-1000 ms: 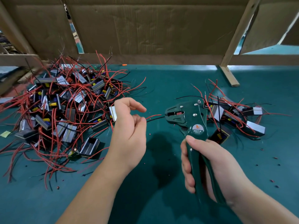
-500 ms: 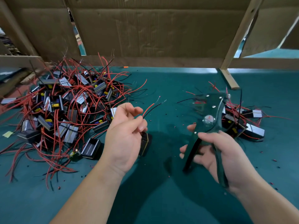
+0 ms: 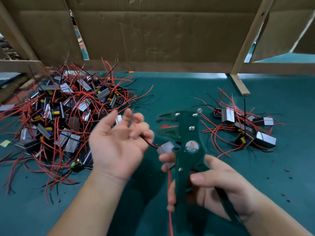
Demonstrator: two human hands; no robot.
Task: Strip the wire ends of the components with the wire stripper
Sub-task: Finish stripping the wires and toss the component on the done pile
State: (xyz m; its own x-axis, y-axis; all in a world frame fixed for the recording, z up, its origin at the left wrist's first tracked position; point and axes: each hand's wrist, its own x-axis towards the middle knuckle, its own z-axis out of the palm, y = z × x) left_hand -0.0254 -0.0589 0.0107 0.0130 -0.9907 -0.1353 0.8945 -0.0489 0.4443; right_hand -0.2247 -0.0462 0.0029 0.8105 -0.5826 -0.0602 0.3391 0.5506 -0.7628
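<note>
The wire stripper (image 3: 191, 133) stands upright just right of centre above the bench (image 3: 170, 92), its toothed head pointing to 12 o'clock and turned toward 9. The right hand (image 3: 221, 188) has its fingers wrapped around the green handles at the tool's 6 o'clock end.

A silver-faced component (image 3: 165, 148) sits against the stripper's 9 o'clock side, just above the right fingertips. A red wire (image 3: 169, 193) hangs from there toward 6 o'clock. A short red-and-black lead (image 3: 150, 144) runs from the component toward 10 o'clock into the fingers of the left hand (image 3: 117, 147). This hand is palm-up with loosely spread, blurred fingers, so I cannot tell whether it grips the lead.

A large pile (image 3: 68, 113) of wired components lies at 9 to 10 o'clock and a small pile (image 3: 243, 128) at 3 o'clock. Cardboard (image 3: 153, 31) closes off 12 o'clock.
</note>
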